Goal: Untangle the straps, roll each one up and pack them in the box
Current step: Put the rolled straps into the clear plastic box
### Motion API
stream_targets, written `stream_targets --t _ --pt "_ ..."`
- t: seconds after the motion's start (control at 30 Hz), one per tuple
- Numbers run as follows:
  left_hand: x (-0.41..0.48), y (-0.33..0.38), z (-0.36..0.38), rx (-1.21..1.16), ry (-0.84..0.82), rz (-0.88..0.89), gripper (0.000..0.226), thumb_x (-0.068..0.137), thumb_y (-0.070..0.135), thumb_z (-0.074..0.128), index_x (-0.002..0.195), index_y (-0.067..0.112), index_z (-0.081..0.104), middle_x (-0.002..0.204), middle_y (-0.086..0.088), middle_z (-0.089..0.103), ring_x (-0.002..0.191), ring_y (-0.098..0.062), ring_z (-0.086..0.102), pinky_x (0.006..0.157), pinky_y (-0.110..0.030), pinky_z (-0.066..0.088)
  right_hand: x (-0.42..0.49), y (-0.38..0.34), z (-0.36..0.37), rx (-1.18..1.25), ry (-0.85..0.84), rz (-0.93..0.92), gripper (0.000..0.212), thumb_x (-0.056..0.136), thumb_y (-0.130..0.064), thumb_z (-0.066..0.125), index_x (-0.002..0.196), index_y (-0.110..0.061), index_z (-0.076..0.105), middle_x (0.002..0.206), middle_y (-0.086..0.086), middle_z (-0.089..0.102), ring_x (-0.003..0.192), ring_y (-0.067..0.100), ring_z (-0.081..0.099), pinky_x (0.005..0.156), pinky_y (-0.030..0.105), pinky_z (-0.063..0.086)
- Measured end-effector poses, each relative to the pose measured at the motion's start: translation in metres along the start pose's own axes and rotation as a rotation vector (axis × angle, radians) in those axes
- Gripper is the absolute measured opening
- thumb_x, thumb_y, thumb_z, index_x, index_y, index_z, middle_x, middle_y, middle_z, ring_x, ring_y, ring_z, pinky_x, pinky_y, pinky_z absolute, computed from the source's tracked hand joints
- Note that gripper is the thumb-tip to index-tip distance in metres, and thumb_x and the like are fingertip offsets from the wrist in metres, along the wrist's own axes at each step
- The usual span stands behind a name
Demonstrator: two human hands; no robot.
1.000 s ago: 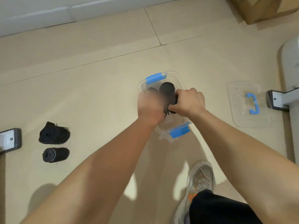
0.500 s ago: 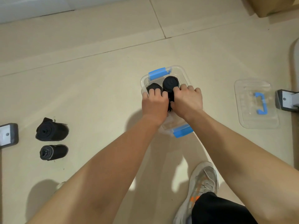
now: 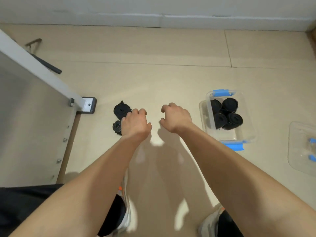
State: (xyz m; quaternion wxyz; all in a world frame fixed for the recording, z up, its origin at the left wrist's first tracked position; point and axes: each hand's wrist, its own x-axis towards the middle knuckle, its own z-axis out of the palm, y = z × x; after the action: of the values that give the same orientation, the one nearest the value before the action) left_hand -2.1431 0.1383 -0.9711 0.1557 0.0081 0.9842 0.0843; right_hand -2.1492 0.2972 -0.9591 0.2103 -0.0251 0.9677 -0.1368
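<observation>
A clear plastic box [image 3: 246, 134] with blue clasps stands on the floor at the right and holds several rolled black straps [image 3: 229, 104]. Two more rolled black straps lie on the floor at the left: a larger one [image 3: 120, 110] and a smaller one [image 3: 117, 126] just in front of it. My left hand [image 3: 136, 123] hovers over the right side of these two rolls, fingers loosely curled and partly covering them; whether it touches them I cannot tell. My right hand [image 3: 176, 118] is in the air between the rolls and the box, fingers loosely curled, holding nothing.
The box's clear lid [image 3: 302, 146] with a blue handle lies on the floor at the far right. A metal frame with a white leg and black foot [image 3: 88, 105] stands at the left. My shoes [image 3: 125, 218] are near the bottom. A wall runs along the top.
Both hands have left the box, where they pressed the rolls down, and moved left toward the two rolls on the floor. My view has swung left.
</observation>
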Motion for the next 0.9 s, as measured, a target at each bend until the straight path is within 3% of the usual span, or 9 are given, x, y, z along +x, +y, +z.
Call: stream_targets --t 0.13,0.27,0.43,0.5,0.6,0.73,0.9 --pt "-0.005 -0.072 0.009 -0.060 -0.012 -0.209 0.050 0.092 0.037 0.062 0.135 0.017 0.047 0.131 -0.008 0.052 0.122 -0.030 0.047 0.094 -0.040 0.040 0.029 -0.061 0.033 0.110 -0.092 -0.039 0.053 0.098 -0.030 0.053 0.149 -0.022 0.040 0.143 0.004 0.045 0.123 0.029 0.053 0.085 0.038 0.045" --pt "0.008 -0.108 0.030 -0.142 -0.043 -0.311 0.074 0.086 0.048 0.071 0.142 0.015 0.037 0.134 -0.007 0.046 0.122 -0.030 0.046 0.084 -0.038 0.042 0.077 -0.100 0.067 0.155 -0.048 -0.077 0.066 0.094 -0.018 0.056 0.154 -0.029 0.030 0.147 0.004 0.037 0.126 0.030 0.047 0.083 0.039 0.046" --pt "0.041 -0.118 0.061 -0.209 -0.152 -0.354 0.075 0.086 0.049 0.071 0.142 0.018 0.034 0.136 -0.006 0.042 0.123 -0.030 0.047 0.080 -0.037 0.040 0.139 -0.124 0.096 -0.027 -0.071 -0.178 0.098 0.086 -0.021 0.074 0.158 -0.042 0.011 0.163 0.002 0.011 0.125 0.034 0.042 0.081 0.038 0.051" --pt "0.052 -0.120 0.069 -0.236 -0.149 -0.337 0.062 0.088 0.044 0.068 0.137 0.019 0.039 0.131 -0.005 0.044 0.118 -0.030 0.052 0.079 -0.038 0.044 0.158 -0.130 0.103 -0.064 -0.150 -0.214 0.094 0.085 -0.022 0.075 0.157 -0.043 0.017 0.164 0.001 0.010 0.124 0.036 0.042 0.082 0.041 0.053" --pt "0.062 -0.126 0.071 -0.282 -0.126 -0.312 0.044 0.089 0.036 0.066 0.126 0.020 0.048 0.119 -0.004 0.050 0.106 -0.030 0.058 0.076 -0.040 0.048 0.174 -0.133 0.101 -0.068 -0.200 -0.247 0.073 0.088 -0.021 0.070 0.150 -0.035 0.035 0.150 0.004 0.033 0.120 0.039 0.050 0.089 0.045 0.054" --pt "0.059 -0.126 0.061 -0.294 -0.099 -0.275 0.042 0.087 0.032 0.068 0.124 0.022 0.052 0.118 -0.003 0.052 0.104 -0.029 0.058 0.074 -0.038 0.046 0.163 -0.123 0.091 0.010 -0.120 -0.214 0.064 0.082 -0.022 0.076 0.139 -0.024 0.046 0.130 0.008 0.045 0.106 0.038 0.057 0.082 0.040 0.052" --pt "0.044 -0.095 0.030 -0.261 -0.089 -0.196 0.044 0.085 0.039 0.070 0.123 0.026 0.053 0.113 0.001 0.054 0.097 -0.026 0.060 0.072 -0.035 0.047 0.110 -0.085 0.055 0.237 -0.075 -0.078 0.064 0.071 -0.024 0.080 0.128 -0.028 0.049 0.118 0.003 0.043 0.090 0.032 0.062 0.079 0.042 0.058"
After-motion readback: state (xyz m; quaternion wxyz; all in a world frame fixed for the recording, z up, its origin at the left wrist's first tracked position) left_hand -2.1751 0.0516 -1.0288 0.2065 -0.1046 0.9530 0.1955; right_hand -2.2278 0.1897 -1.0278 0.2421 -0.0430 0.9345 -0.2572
